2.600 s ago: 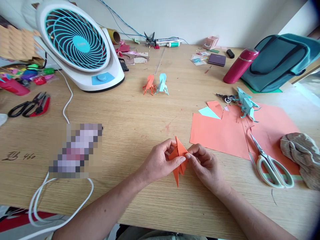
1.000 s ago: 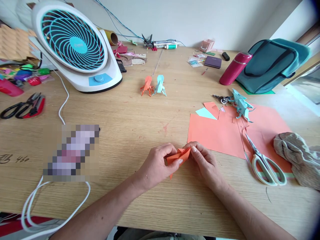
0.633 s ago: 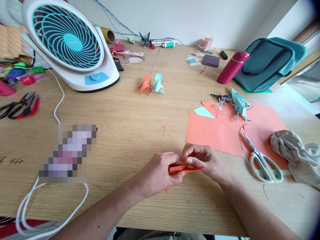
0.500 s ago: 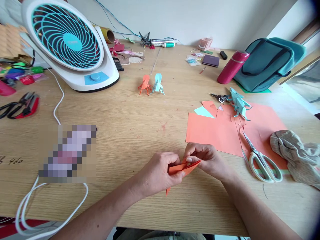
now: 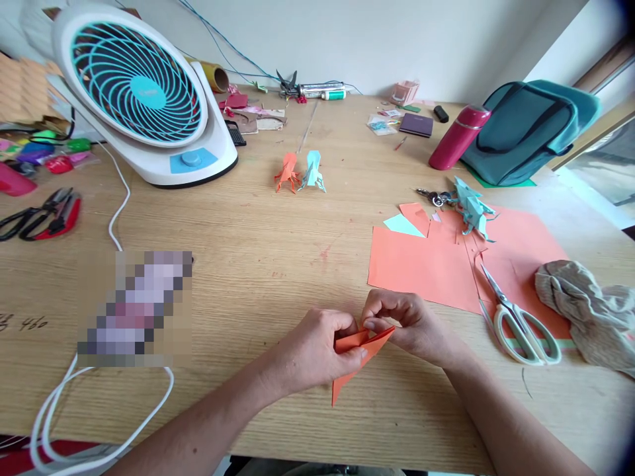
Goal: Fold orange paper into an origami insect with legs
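Above the table's front edge, my left hand (image 5: 317, 349) pinches a folded piece of orange paper (image 5: 361, 360), thumb on the near face and fingers behind. At its upper right part, my right hand (image 5: 404, 324) has thumb and forefinger pressed together on a fold, the other fingers curled. A long pointed flap of the paper hangs down below my left thumb. The far side of the folds is hidden by my fingers. Beyond my right hand lie flat orange sheets (image 5: 417, 264) with small orange and pale blue scraps (image 5: 404, 225) at their edge.
White-handled scissors (image 5: 520, 324) rest at right beside a crumpled grey cloth (image 5: 585, 311). An orange paper insect (image 5: 286, 173) and a light blue one (image 5: 312, 172) stand mid-table; a larger blue one (image 5: 471, 206) sits near keys. A fan (image 5: 191, 158), pixelated object (image 5: 136, 307) and cable occupy the left.
The paper has tilted in my hands, and its pointed lower flap now shows longer below my left thumb. My right hand has shifted slightly left along the fold.
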`<action>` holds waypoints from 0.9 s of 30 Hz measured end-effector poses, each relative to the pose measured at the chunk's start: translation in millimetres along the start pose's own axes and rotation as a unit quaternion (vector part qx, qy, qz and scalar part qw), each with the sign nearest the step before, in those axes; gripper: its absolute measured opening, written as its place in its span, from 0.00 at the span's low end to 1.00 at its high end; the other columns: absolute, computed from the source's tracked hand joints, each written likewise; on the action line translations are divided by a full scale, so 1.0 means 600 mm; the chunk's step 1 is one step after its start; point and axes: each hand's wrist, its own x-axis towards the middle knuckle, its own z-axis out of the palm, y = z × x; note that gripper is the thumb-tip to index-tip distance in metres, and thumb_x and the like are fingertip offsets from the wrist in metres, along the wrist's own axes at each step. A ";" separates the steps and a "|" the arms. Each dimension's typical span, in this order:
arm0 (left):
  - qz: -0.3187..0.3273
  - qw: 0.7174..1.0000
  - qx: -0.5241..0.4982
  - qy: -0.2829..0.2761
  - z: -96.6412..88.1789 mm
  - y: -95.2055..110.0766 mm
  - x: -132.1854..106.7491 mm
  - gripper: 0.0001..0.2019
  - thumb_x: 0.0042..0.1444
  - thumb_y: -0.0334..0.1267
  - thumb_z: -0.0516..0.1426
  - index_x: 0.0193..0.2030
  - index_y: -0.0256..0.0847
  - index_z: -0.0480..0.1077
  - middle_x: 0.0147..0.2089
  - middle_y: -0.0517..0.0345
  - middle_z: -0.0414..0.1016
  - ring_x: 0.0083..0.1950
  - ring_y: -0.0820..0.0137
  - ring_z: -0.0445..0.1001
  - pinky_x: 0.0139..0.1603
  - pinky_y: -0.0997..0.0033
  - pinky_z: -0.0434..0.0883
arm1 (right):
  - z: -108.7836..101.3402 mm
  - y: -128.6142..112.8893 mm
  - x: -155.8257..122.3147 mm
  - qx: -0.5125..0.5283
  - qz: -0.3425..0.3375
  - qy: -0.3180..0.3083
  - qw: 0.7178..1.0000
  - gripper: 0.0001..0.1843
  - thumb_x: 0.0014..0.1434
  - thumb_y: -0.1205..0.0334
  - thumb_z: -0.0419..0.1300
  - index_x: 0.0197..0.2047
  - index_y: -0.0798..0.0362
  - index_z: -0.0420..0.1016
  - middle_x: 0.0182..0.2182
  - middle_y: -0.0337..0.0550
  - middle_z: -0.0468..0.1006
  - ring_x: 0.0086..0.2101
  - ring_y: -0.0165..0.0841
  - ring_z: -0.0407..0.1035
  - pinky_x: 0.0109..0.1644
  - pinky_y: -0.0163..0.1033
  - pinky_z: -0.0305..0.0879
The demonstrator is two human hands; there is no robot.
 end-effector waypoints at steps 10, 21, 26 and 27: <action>-0.029 1.000 0.003 -0.009 0.003 0.005 0.000 0.10 0.52 0.36 0.57 0.25 0.41 0.59 0.24 0.67 0.60 0.25 0.77 0.58 0.24 0.74 0.53 | 0.006 -0.001 0.002 0.018 0.033 -0.029 0.999 0.20 0.58 0.47 0.70 0.29 0.55 0.73 0.24 0.35 0.70 0.25 0.24 0.59 0.27 0.31 0.54; -0.043 0.999 -0.010 -0.012 0.002 0.000 0.000 0.15 0.51 0.39 0.59 0.24 0.42 0.55 0.23 0.69 0.56 0.24 0.77 0.55 0.23 0.74 0.52 | -0.003 0.011 0.010 0.074 0.039 -0.029 0.996 0.22 0.53 0.47 0.73 0.26 0.56 0.73 0.23 0.36 0.71 0.25 0.25 0.60 0.28 0.31 0.56; -0.040 0.999 -0.022 -0.021 -0.002 -0.002 -0.001 0.15 0.53 0.42 0.59 0.25 0.42 0.56 0.23 0.69 0.57 0.24 0.77 0.55 0.23 0.74 0.52 | -0.003 0.003 0.006 0.028 0.024 -0.019 0.999 0.22 0.55 0.46 0.71 0.27 0.56 0.72 0.23 0.38 0.73 0.25 0.26 0.61 0.28 0.32 0.57; -0.040 0.999 -0.020 -0.020 -0.002 -0.002 -0.001 0.16 0.53 0.42 0.59 0.25 0.42 0.56 0.23 0.69 0.56 0.24 0.77 0.54 0.23 0.74 0.51 | -0.002 0.002 0.005 0.006 0.018 -0.011 1.000 0.22 0.56 0.46 0.71 0.26 0.55 0.72 0.23 0.38 0.74 0.25 0.26 0.61 0.28 0.33 0.57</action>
